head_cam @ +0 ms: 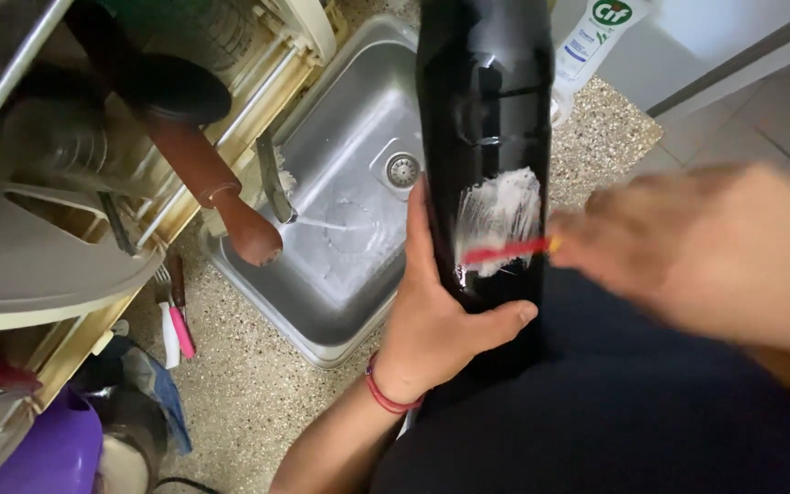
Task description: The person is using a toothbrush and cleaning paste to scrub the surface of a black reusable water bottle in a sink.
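Note:
My left hand (441, 320) grips a tall, glossy black object (486, 110) from below and holds it upright over the right side of a steel sink (340, 284). A patch of white foam (502, 215) covers part of its black surface. My right hand (688, 252), blurred, holds a small red brush (505, 252) whose head rests against the lower edge of the foam patch. A red band circles my left wrist.
Water runs from the tap (272, 178) into the sink near the drain (402, 170). A dish rack (93, 183) with plates, pans and a rolling pin (217, 187) stands at the left. A white cleaner bottle (592, 46) lies on the speckled counter (249, 402). A purple container (48, 448) sits bottom left.

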